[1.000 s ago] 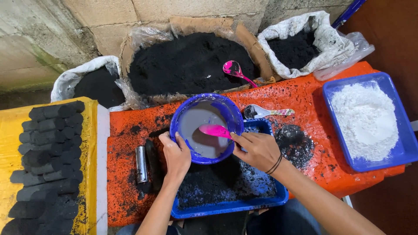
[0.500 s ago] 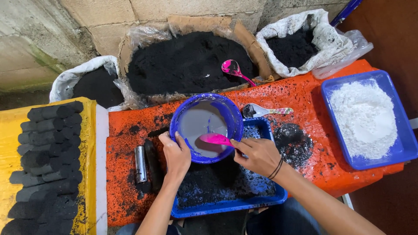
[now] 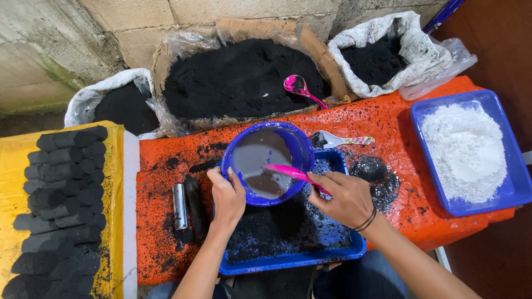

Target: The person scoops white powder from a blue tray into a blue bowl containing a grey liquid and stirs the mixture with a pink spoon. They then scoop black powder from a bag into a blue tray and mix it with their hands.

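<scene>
My left hand (image 3: pixel 227 198) grips the near rim of a blue bowl (image 3: pixel 296 145) that is tilted over a blue tray (image 3: pixel 310 259) of black powder. Grey-brown liquid lies in the bowl's lower part. My right hand (image 3: pixel 343 197) holds a pink spoon (image 3: pixel 285 171) by its handle, with the spoon's tip inside the bowl at the liquid. The tray sits on an orange table (image 3: pixel 388 124) smeared with black dust.
Beside the tray lie a metal tube (image 3: pixel 179 206) and a black briquette (image 3: pixel 196 206). A white spoon (image 3: pixel 338 140) and a blue tray of white powder (image 3: pixel 468 152) are to the right. Sacks of black powder (image 3: pixel 238 77) line the back, one with a pink scoop (image 3: pixel 299 87). Stacked briquettes (image 3: pixel 61 205) fill a yellow surface at left.
The pink spoon has swept lower and leftward inside the bowl. The bowl has tipped further toward the tray, and its liquid has gathered at the lower side.
</scene>
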